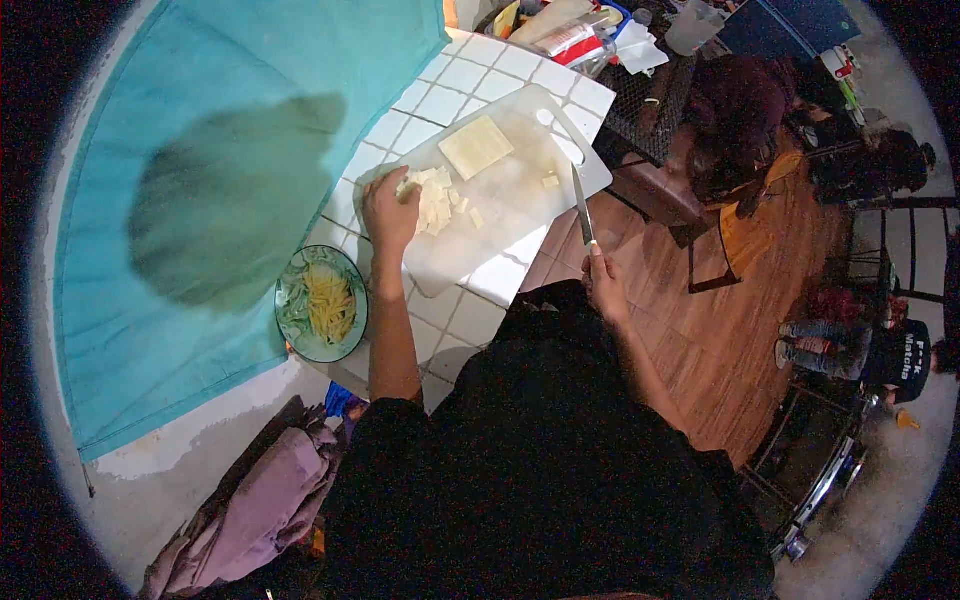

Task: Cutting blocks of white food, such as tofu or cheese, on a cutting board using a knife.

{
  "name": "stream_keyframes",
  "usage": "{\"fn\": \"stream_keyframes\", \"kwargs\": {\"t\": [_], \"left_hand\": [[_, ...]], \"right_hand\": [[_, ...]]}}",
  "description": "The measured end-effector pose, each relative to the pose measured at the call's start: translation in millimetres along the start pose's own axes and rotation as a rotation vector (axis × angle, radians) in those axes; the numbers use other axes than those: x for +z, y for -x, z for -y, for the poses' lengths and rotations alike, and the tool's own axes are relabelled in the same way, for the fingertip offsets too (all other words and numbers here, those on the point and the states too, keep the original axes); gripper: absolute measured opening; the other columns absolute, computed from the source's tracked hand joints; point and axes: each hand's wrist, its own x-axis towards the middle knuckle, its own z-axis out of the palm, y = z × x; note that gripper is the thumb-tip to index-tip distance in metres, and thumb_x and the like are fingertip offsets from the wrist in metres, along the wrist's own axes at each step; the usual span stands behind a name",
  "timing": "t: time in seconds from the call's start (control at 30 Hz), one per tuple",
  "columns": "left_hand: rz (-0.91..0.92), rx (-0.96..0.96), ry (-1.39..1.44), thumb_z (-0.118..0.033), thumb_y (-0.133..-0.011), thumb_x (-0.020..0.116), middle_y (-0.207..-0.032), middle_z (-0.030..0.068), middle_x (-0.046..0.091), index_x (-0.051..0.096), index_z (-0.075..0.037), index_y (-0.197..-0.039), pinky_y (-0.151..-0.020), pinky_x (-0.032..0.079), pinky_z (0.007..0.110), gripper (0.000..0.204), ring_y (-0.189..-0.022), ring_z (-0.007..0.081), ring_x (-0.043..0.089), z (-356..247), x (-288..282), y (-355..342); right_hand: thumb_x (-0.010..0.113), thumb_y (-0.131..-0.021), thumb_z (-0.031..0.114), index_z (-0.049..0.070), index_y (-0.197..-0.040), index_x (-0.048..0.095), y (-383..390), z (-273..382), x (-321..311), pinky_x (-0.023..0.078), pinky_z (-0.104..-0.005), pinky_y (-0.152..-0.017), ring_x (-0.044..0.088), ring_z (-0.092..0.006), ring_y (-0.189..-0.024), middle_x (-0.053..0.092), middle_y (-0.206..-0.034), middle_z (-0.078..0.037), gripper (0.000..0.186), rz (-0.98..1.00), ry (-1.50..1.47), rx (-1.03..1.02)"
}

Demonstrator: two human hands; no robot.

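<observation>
A white cutting board (500, 215) lies on a white tiled counter (455, 85). My left hand (388, 212) rests on a heap of pale cut pieces (435, 200) at the board's left side, fingers curled over them. A flat pale slab (477, 147) lies uncut farther up the board, and a small loose piece (550, 182) sits to its right. My right hand (603, 280) grips the handle of a knife (582, 205), whose blade points up over the board's right edge, away from the pieces.
A glass plate (322, 303) with yellow strips and pale slices stands at the counter's near left. Packages and a cup (690, 25) crowd the far end. A teal cloth (230, 180) hangs left. Cloths (270, 500) pile below. A person sits on the wooden floor (740, 300) at right.
</observation>
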Motion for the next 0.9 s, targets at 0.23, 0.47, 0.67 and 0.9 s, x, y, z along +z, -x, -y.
{"fn": "stream_keyframes", "kwargs": {"t": [0.23,0.47,0.67,0.9], "left_hand": [[0.037,0.359,-0.025,-0.021,-0.085,0.07,-0.108,0.0146,0.066,0.069,-0.005,-0.109,-0.095,0.043,0.046,0.029,-0.105,0.0337,0.059,-65,89,28],[0.077,0.403,-0.129,-0.023,-0.082,0.073,-0.103,0.0114,0.059,0.071,-0.004,-0.098,-0.09,0.045,0.045,0.025,-0.101,0.0304,0.056,-112,146,30],[0.179,0.402,-0.271,-0.02,-0.084,0.071,-0.101,0.0108,0.061,0.073,-0.005,-0.086,-0.089,0.045,0.044,0.015,-0.102,0.0297,0.056,-112,151,26],[0.143,0.481,-0.201,-0.018,-0.085,0.069,-0.093,0.0074,0.063,0.072,-0.007,-0.083,-0.086,0.044,0.043,0.012,-0.099,0.0275,0.057,-110,148,27]], "right_hand": [[0.048,-0.104,0.046,0.005,-0.08,0.056,-2,-4,0,0.033,-0.0262,-0.054,0.042,-0.0089,-0.061,0.046,-0.067,0.002,0.047,0.012,-0.012,-0.009],[0.049,-0.103,0.046,0.004,-0.079,0.057,-6,-12,-9,0.034,-0.0266,-0.055,0.042,-0.0094,-0.061,0.046,-0.066,0.002,0.049,-0.034,-0.042,-0.032],[0.046,-0.103,0.051,0.005,-0.08,0.057,-1,-18,-16,0.033,-0.0261,-0.056,0.042,-0.0094,-0.061,0.045,-0.067,0.002,0.053,-0.051,-0.071,-0.011],[0.046,-0.103,0.051,0.005,-0.081,0.057,-4,-15,-13,0.033,-0.0263,-0.055,0.043,-0.0092,-0.061,0.047,-0.068,0.001,0.053,-0.073,-0.026,0.006]]}}
